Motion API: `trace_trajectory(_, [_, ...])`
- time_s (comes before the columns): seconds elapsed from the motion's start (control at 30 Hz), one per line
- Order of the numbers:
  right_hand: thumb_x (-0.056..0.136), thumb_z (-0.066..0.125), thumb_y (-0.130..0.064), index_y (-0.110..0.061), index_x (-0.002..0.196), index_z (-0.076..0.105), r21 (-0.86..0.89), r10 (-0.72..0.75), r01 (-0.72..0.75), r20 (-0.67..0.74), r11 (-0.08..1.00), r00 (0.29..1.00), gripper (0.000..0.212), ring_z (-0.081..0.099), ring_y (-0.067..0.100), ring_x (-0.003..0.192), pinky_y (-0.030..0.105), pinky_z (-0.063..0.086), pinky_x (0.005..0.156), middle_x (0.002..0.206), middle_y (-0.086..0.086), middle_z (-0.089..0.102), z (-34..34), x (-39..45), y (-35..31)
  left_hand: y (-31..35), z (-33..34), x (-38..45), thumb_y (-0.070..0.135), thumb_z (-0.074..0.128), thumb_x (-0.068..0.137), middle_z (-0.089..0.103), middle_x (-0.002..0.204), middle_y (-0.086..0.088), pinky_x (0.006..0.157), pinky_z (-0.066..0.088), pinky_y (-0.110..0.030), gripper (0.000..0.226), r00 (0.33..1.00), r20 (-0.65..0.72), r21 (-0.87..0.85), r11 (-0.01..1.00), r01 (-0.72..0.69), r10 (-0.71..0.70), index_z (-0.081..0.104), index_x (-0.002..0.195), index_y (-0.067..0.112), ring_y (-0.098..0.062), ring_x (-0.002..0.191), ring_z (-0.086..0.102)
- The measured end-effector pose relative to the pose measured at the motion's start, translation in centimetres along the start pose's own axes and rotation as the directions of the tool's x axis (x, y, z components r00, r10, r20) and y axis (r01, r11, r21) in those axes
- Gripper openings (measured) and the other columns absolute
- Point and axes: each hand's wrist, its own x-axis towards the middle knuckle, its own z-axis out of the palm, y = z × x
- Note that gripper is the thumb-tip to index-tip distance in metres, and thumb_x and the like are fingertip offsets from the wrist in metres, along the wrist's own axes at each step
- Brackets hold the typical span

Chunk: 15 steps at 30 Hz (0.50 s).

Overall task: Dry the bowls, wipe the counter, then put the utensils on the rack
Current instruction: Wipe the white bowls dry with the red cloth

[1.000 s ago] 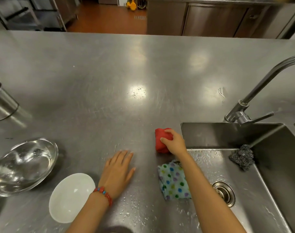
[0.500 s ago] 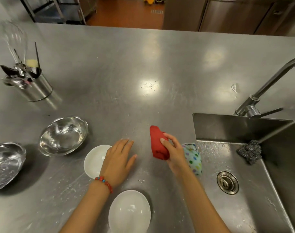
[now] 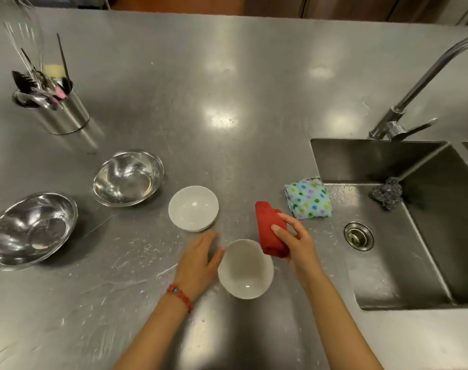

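My right hand (image 3: 297, 240) grips a folded red cloth (image 3: 270, 231) just above the counter, beside the rim of the near white bowl (image 3: 245, 269). My left hand (image 3: 198, 260) rests open against that bowl's left side, fingers spread. A second white bowl (image 3: 193, 208) stands behind it. Two steel bowls, one (image 3: 128, 177) in the middle left and one (image 3: 30, 229) at the far left, sit on the wet steel counter (image 3: 227, 89). A steel canister (image 3: 64, 113) at the back left holds several utensils.
A dotted cloth (image 3: 309, 198) lies at the sink's left edge. The sink (image 3: 403, 236) fills the right side, with a drain (image 3: 358, 235), a steel scourer (image 3: 386, 192) and a tap (image 3: 419, 84) behind. Water drops spot the counter near the bowls.
The view has tipped down and left, bringing all bowls into sight. My right hand lifted the red cloth and carried it toward the near white bowl. My left hand slid to that bowl's side.
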Motion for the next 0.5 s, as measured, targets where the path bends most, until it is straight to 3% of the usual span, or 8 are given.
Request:
trace_trajectory(0.1, [0.078,0.069,-0.008,-0.032,0.097,0.064,-0.008,-0.012,0.011,-0.09,1.0,0.996,0.031,0.067,0.023,0.082,0.024,0.055,0.053,0.104,0.001,0.065,-0.2,-2.2,1.7,-1.0,1.0,-1.3,0.024,0.056,0.089,0.054,0.128,-0.009,0.099,0.039,-0.03,0.043,0.986,0.125,-0.133,0.983,0.126,-0.11,0.048,0.128,0.008,-0.023,0.115,0.052])
trace_trajectory(0.2, [0.077,0.07,-0.013,-0.035,0.097,0.065,-0.03,-0.036,0.032,-0.157,0.999,0.987,0.03,0.066,0.024,0.089,0.025,0.057,0.058,0.108,-0.001,0.064,-0.3,-3.8,3.2,-1.8,1.6,-2.1,0.02,0.058,0.088,0.063,0.111,-0.005,0.086,0.052,-0.041,0.032,0.958,0.23,-0.289,0.928,0.236,-0.172,0.053,0.119,0.018,-0.025,0.102,0.06])
trace_trajectory(0.3, [0.076,0.071,-0.012,-0.033,0.095,0.066,-0.015,-0.07,0.069,-0.208,0.998,0.976,0.028,0.066,0.022,0.093,0.024,0.057,0.06,0.11,-0.004,0.064,-0.6,-5.1,4.2,-1.9,1.7,-2.8,0.02,0.058,0.088,0.054,0.113,0.01,0.063,0.059,-0.034,0.041,0.881,0.438,-0.495,0.77,0.402,-0.179,0.042,0.118,0.042,-0.018,0.104,0.056])
trace_trajectory(0.4, [0.077,0.069,-0.008,-0.028,0.097,0.066,0.044,-0.058,0.07,-0.23,0.997,0.971,0.028,0.064,0.025,0.095,0.024,0.056,0.056,0.114,0.001,0.063,-1.1,-5.9,4.7,-2.2,2.0,-3.3,0.017,0.058,0.088,0.041,0.128,0.013,0.064,0.059,-0.04,0.048,0.843,0.513,-0.626,0.601,0.497,-0.162,0.039,0.121,0.046,-0.02,0.117,0.045])
trace_trajectory(0.5, [0.079,0.068,-0.006,-0.024,0.101,0.065,0.043,-0.045,0.058,-0.251,0.997,0.967,0.028,0.063,0.028,0.101,0.024,0.057,0.059,0.118,0.006,0.062,-1.7,-6.1,4.9,-2.0,2.5,-3.6,0.014,0.057,0.088,0.044,0.132,0.005,0.066,0.059,-0.045,0.044,0.839,0.51,-0.705,0.467,0.533,-0.188,0.045,0.118,0.045,-0.027,0.117,0.049])
